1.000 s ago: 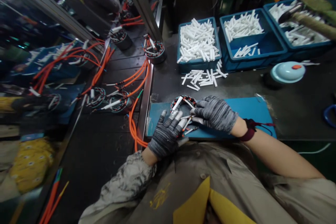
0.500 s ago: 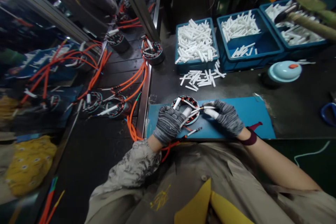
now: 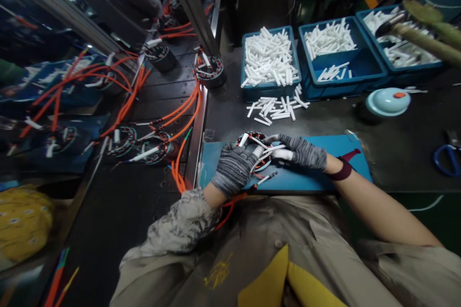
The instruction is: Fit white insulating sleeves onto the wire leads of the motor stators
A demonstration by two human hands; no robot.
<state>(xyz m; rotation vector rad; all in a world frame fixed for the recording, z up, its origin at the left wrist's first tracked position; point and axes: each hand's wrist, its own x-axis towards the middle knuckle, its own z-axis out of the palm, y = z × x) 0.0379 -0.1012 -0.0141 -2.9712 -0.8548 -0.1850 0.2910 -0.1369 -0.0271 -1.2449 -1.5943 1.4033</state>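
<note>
A round stator (image 3: 264,165) with copper-coloured windings sits on a blue mat (image 3: 324,175) at the table's front edge. My left hand (image 3: 233,165), in a grey knit glove with white fingertips, lies over the stator's left side, thumb and fingers closed on a white sleeved wire (image 3: 265,148). From the right, my gloved right hand (image 3: 301,152) pinches the same wire's outer end over the stator's right rim. A short white sleeve (image 3: 243,139) stands up at the stator's upper left. Below the stator, an orange cable's end carries another sleeve (image 3: 264,180).
Blue bins (image 3: 271,88) of white sleeves stand at the back, with loose sleeves (image 3: 277,107) before them. A light-blue lidded container (image 3: 388,102) and blue-handled scissors (image 3: 446,159) are at right. More stators (image 3: 154,147) with orange cables lie left, beyond a metal edge. A mallet (image 3: 425,36) overhangs the right bin.
My right hand has moved left, closer to the stator and my left hand, its fingers sliding along the wire. My left hand has stayed nearly in place.
</note>
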